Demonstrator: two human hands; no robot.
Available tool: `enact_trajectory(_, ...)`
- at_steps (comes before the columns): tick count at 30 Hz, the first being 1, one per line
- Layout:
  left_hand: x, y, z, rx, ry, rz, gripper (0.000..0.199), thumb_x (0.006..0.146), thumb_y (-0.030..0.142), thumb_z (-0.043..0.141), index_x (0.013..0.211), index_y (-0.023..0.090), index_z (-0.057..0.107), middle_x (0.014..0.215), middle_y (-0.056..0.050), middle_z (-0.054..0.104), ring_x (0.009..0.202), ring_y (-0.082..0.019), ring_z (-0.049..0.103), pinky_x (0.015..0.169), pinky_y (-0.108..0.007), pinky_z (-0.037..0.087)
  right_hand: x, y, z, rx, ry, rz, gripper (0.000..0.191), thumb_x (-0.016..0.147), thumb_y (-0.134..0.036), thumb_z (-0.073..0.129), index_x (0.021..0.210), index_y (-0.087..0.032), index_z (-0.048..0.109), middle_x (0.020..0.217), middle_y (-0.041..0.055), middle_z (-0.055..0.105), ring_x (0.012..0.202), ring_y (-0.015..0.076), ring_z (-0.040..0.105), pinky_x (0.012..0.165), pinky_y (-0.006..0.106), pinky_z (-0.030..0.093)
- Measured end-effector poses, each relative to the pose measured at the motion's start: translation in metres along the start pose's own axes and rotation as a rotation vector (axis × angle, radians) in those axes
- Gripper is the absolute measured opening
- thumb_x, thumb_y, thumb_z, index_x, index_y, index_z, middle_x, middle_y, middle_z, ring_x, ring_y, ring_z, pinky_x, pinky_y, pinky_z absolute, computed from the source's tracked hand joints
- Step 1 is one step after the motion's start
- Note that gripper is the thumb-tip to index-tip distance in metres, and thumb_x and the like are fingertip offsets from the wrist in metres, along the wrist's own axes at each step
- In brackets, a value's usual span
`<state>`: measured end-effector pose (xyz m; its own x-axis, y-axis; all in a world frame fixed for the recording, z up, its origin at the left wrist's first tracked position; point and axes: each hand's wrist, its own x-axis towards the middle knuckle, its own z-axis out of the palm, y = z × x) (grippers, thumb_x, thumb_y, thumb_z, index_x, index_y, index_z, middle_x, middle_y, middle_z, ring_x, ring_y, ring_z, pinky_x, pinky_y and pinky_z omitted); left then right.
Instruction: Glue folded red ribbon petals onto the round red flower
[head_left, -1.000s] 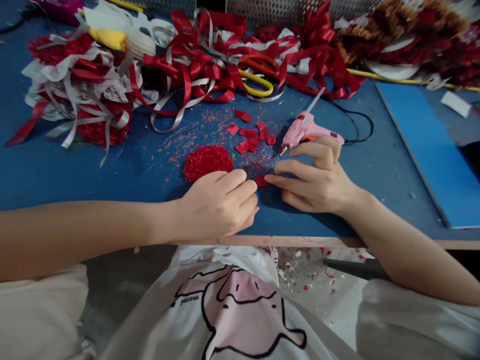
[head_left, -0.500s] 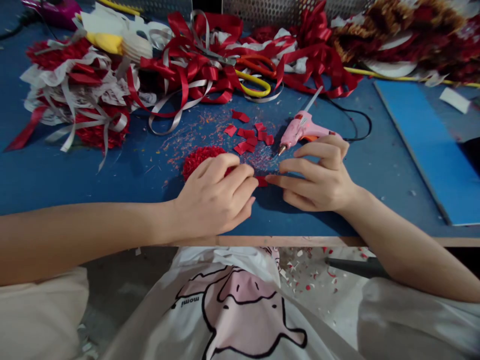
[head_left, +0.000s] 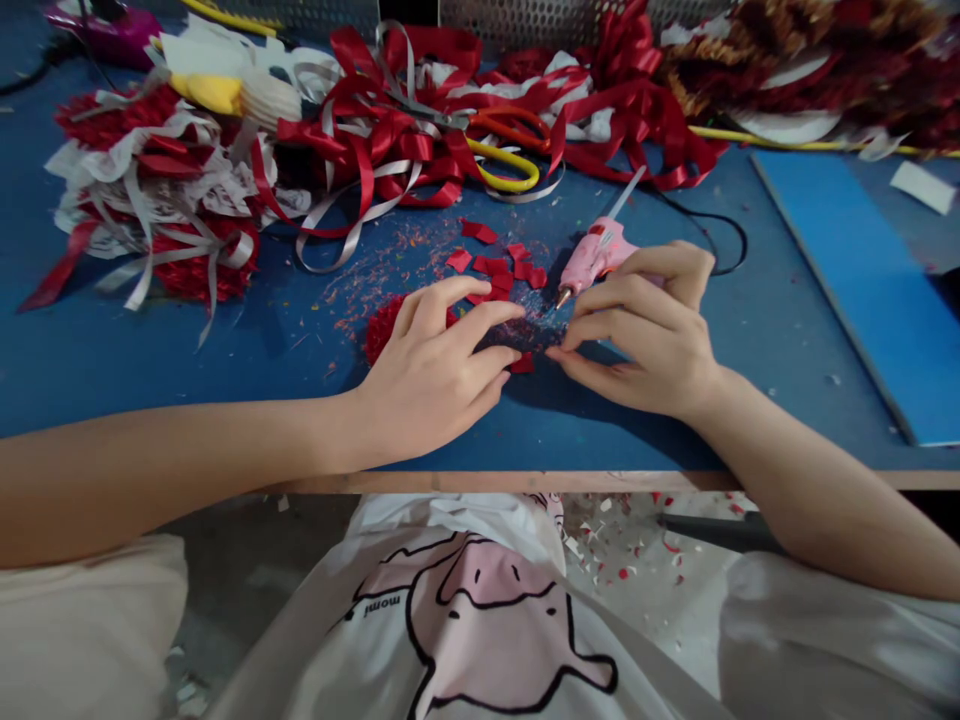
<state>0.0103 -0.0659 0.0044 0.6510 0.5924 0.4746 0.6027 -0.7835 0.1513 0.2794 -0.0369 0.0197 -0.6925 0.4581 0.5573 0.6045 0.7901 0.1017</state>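
Observation:
My left hand (head_left: 435, 375) lies over a red ruffled rosette (head_left: 384, 328), which it partly hides. Its fingers are spread, and the fingertips reach toward a small red ribbon piece (head_left: 523, 363) on the table. Just right of that piece, my right hand (head_left: 645, 335) has thumb and forefinger pressed together. Whatever sits in that pinch, if anything, is too small to make out. A pink glue gun (head_left: 592, 252) rests behind the right hand, nozzle toward me, its handle partly covered by the fingers. Several cut red ribbon pieces (head_left: 491, 267) are scattered beyond the left hand.
Orange-and-yellow-handled scissors (head_left: 506, 182) lie on tangled red ribbons (head_left: 375, 150) at the back. Red and white rosettes with ribbons (head_left: 172, 190) are heaped at left. A bright blue board (head_left: 855, 290) lies at right. The glue gun's black cord (head_left: 731, 220) loops behind it.
My left fingers have spread and lifted away from the small red piece. The right hand has shifted slightly right, off that piece, and its thumb and forefinger have come together.

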Motion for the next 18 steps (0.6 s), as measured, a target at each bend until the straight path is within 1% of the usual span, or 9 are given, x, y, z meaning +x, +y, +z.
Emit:
enact_trajectory(2, 0.000, 0.000, 0.000, -0.006, -0.004, 0.003, 0.022, 0.097, 0.013, 0.063, 0.110, 0.020, 0.078, 0.145, -0.009, 0.066, 0.143, -0.038, 0.049, 0.114, -0.061, 0.044, 0.000, -0.001, 0.001, 0.010, 0.008, 0.017, 0.008, 0.096, -0.032, 0.074, 0.092, -0.025, 0.074, 0.102, 0.0034, 0.078, 0.109, 0.0291, 0.060, 0.093, 0.048, 0.044)
enact_trajectory(3, 0.000, 0.000, 0.001, -0.005, -0.002, 0.006, 0.022, 0.097, 0.013, 0.063, 0.110, 0.020, 0.078, 0.145, -0.009, 0.066, 0.142, -0.038, 0.049, 0.113, -0.060, 0.044, 0.000, -0.001, 0.003, 0.014, -0.011, 0.026, 0.009, 0.096, -0.033, 0.073, 0.096, -0.024, 0.075, 0.105, 0.0043, 0.078, 0.111, 0.0303, 0.060, 0.094, 0.049, 0.043)
enact_trajectory(7, 0.000, -0.001, 0.001, 0.000, -0.009, 0.009, 0.021, 0.098, 0.014, 0.062, 0.111, 0.019, 0.079, 0.144, -0.011, 0.066, 0.142, -0.038, 0.049, 0.113, -0.060, 0.045, -0.003, -0.002, 0.008, 0.033, -0.142, 0.044, 0.014, 0.098, -0.031, 0.069, 0.108, -0.028, 0.079, 0.116, 0.0046, 0.076, 0.121, 0.0339, 0.057, 0.100, 0.052, 0.040)
enact_trajectory(9, 0.001, -0.001, 0.000, 0.008, -0.019, 0.007, 0.022, 0.097, 0.014, 0.062, 0.110, 0.019, 0.079, 0.143, -0.011, 0.067, 0.142, -0.039, 0.049, 0.113, -0.061, 0.046, -0.003, -0.003, 0.010, 0.034, -0.172, 0.041, 0.015, 0.099, -0.030, 0.068, 0.107, -0.030, 0.081, 0.118, 0.0041, 0.076, 0.125, 0.0348, 0.056, 0.101, 0.052, 0.040)
enact_trajectory(14, 0.001, 0.000, 0.000, 0.010, -0.014, 0.015, 0.021, 0.096, 0.013, 0.063, 0.109, 0.019, 0.079, 0.142, -0.012, 0.068, 0.141, -0.039, 0.051, 0.112, -0.063, 0.048, -0.002, -0.005, 0.013, 0.012, -0.131, -0.016, 0.013, 0.100, -0.029, 0.068, 0.099, -0.029, 0.081, 0.116, 0.0020, 0.077, 0.122, 0.0332, 0.056, 0.100, 0.050, 0.040)
enact_trajectory(18, 0.000, 0.000, -0.001, -0.005, -0.001, 0.020, 0.019, 0.097, 0.016, 0.064, 0.109, 0.017, 0.079, 0.142, -0.012, 0.069, 0.141, -0.040, 0.051, 0.111, -0.062, 0.048, -0.002, -0.007, 0.013, -0.035, -0.148, -0.028, 0.013, 0.100, -0.027, 0.067, 0.096, -0.029, 0.080, 0.115, 0.0016, 0.077, 0.121, 0.0317, 0.056, 0.101, 0.050, 0.040)
